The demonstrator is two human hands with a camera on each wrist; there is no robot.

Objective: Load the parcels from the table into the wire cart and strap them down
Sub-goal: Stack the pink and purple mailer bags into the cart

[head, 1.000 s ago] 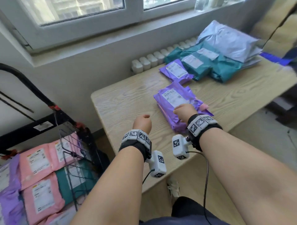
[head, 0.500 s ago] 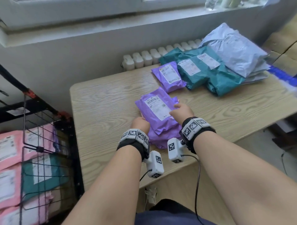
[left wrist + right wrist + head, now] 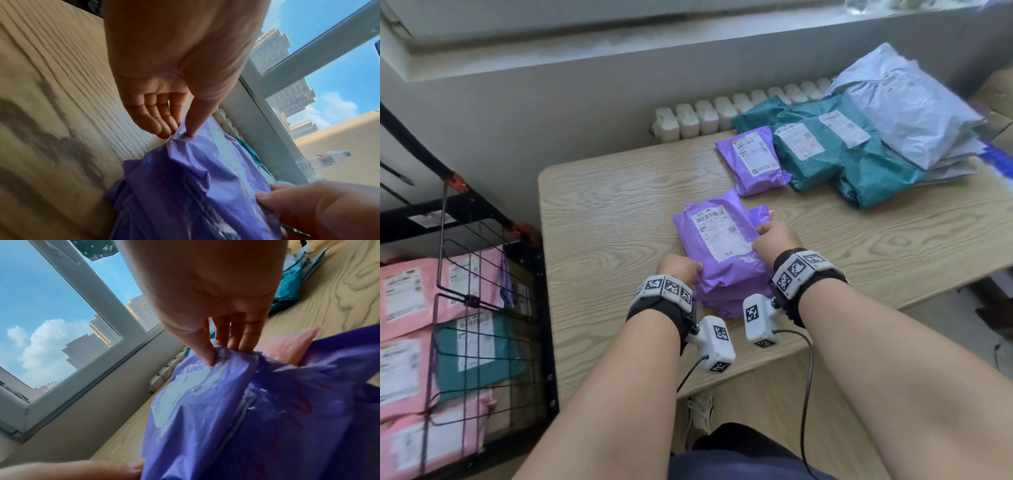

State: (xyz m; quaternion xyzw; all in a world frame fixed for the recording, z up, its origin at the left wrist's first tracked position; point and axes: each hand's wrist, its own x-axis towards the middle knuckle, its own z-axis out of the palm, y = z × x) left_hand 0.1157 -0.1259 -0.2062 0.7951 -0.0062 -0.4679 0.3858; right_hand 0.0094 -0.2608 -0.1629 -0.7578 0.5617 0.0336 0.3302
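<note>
Head view: both hands on purple parcel [image 3: 717,253] atop table [image 3: 602,219]. Left hand [image 3: 679,270] pinches its near-left edge, thumb [image 3: 195,123] over, fingers [image 3: 152,120] curled beneath. Right hand [image 3: 774,240] pinches its right edge, thumb [image 3: 202,350] on label. Pink parcel [image 3: 287,345] just past right fingertips. Cart [image 3: 482,308] well left of left hand, holding pink and teal parcels.
</note>
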